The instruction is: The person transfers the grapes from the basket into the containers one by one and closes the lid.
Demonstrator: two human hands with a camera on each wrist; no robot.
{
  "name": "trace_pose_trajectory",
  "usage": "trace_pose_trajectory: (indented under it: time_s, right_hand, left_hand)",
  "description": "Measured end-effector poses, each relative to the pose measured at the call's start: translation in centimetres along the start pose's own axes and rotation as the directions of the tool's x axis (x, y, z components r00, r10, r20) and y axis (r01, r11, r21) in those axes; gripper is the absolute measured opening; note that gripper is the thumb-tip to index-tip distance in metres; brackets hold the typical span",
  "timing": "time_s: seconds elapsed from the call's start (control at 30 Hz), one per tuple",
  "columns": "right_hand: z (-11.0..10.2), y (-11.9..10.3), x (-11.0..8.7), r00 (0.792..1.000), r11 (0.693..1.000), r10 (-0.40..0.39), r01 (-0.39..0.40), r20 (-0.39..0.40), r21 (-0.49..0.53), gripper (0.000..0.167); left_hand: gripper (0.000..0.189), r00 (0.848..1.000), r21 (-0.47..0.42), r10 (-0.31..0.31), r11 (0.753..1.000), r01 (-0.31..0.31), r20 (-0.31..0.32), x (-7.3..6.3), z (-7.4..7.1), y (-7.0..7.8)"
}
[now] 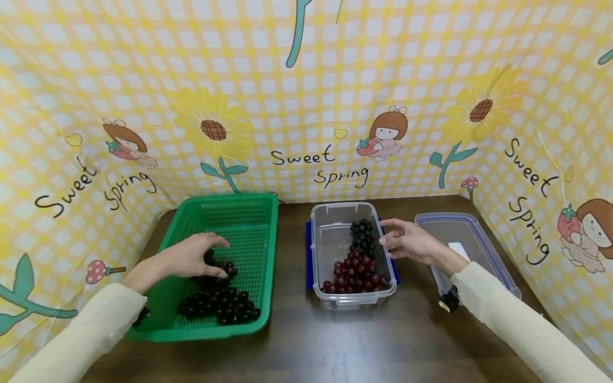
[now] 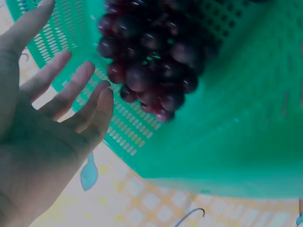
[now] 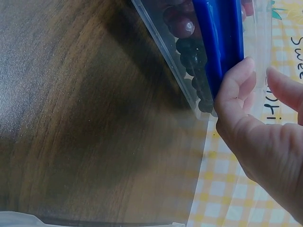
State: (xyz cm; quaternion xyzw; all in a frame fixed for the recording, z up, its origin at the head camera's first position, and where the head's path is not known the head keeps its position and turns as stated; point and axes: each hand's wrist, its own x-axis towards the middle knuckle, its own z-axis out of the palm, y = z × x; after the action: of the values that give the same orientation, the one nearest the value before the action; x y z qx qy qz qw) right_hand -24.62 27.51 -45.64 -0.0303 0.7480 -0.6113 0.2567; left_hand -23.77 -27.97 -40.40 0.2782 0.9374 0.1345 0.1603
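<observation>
My left hand (image 1: 198, 258) reaches into a green basket (image 1: 274, 239), over a bunch of dark grapes (image 1: 231, 270). In the left wrist view its fingers (image 2: 71, 92) are spread, beside the dark reddish bunch (image 2: 151, 61) and not wrapped round it. More dark grapes (image 1: 220, 306) lie at the basket's near end. My right hand (image 1: 412, 242) touches the right side of a clear plastic box (image 1: 330, 226). Its fingers rest at the blue clip (image 3: 220, 38), with the thumb near the rim. Red grapes (image 1: 356, 274) and blackish grapes (image 1: 362, 234) lie inside the box.
A clear lid (image 1: 471, 229) with a bluish seal lies on the brown table (image 1: 306, 340), right of the box and partly under my right forearm. Behind the basket and box rises a yellow checked cloth (image 1: 297, 117), which also lines both sides.
</observation>
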Motion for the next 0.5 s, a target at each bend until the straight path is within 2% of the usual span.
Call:
trace_pose_trajectory:
  time_s: [0.2, 0.33, 0.5]
  right_hand:
    - [0.0, 0.0, 0.0, 1.000, 1.000, -0.001, 0.001, -0.001, -0.003, 0.071]
    - [0.0, -0.1, -0.1, 1.000, 1.000, -0.005, 0.005, -0.004, 0.000, 0.070]
    - [0.1, 0.0, 0.0, 1.000, 1.000, -0.010, 0.010, 0.001, -0.001, 0.071]
  left_hand:
    - [0.068, 0.996, -0.015, -0.009, 1.000, 0.011, 0.087, -0.5, -0.5, -1.1]
    - [0.076, 0.994, 0.011, -0.021, 1.000, 0.020, 0.105, -0.5, -0.9, -1.6]
    - [0.084, 0.991, 0.016, -0.046, 0.999, 0.044, 0.124, -0.6, -0.8, -2.0]
